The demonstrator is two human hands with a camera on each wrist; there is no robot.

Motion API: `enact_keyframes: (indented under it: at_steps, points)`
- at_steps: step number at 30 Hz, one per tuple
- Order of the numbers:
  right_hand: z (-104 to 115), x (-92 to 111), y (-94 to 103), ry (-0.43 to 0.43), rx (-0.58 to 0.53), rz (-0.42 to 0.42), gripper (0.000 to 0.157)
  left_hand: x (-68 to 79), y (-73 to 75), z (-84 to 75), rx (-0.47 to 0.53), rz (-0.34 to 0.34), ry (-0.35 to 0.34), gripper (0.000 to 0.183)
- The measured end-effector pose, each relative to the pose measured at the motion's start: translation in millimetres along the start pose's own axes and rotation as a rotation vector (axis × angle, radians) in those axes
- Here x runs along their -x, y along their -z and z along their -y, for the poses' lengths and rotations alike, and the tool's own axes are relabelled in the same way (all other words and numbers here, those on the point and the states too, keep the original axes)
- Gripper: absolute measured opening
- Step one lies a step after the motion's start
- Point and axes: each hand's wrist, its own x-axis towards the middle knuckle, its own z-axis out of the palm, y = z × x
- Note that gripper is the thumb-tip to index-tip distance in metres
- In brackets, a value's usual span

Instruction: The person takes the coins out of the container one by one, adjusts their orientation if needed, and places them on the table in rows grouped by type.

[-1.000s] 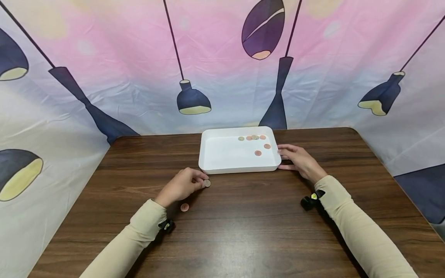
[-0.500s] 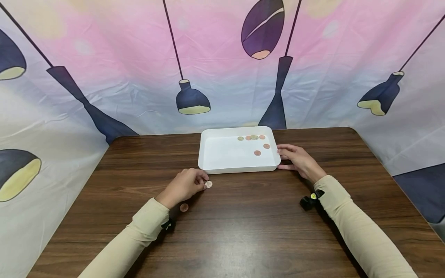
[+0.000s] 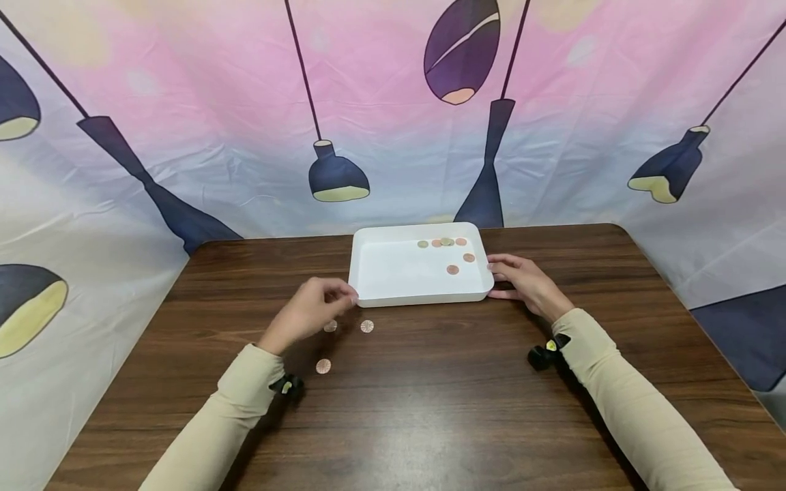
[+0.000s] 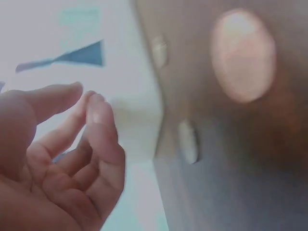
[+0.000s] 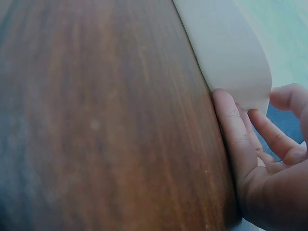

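Note:
My left hand (image 3: 313, 310), fingers loosely bent, hovers by the left front corner of a white tray (image 3: 399, 298). A small gap shows between thumb and fingertips in the left wrist view, with nothing in it. On the table below lie three coins: one coin (image 3: 366, 326) just in front of the tray, a second coin (image 3: 330, 326) partly covered by the hand, and a copper-coloured coin (image 3: 323, 367) nearer me. My right hand (image 3: 525, 283) touches the tray's right end. The right wrist view shows fingertips (image 5: 223, 96) against its side wall and another fingertip up at the rim.
Several copper and dull yellowish coins, among them a copper coin (image 3: 452, 270), lie in the right half of the tray, some overlapping. The tray stands near the back edge of a dark wooden table (image 3: 430, 409). A printed cloth (image 3: 393, 136) hangs behind it.
My left hand has let go of the coin in front of the tray and has risen back and left to the tray's corner. A second coin now shows. The right hand stays put.

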Motion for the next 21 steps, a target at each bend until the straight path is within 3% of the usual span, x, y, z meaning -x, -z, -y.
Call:
enact_keyframes:
  at_steps: [6,13,21]
  points:
    - [2,0,-1.6,-0.012,0.008,-0.004,0.062,-14.0,20.0,5.1,0.280,-0.073,0.108,0.027]
    - [2,2,0.9,-0.010,0.002,-0.013,0.062,-40.7,15.9,22.0,0.490,0.020,0.183,0.048]
    - [1,0,-0.7,0.005,0.004,-0.008,0.060,-47.7,9.6,45.3,0.643,0.053,0.165,0.061]
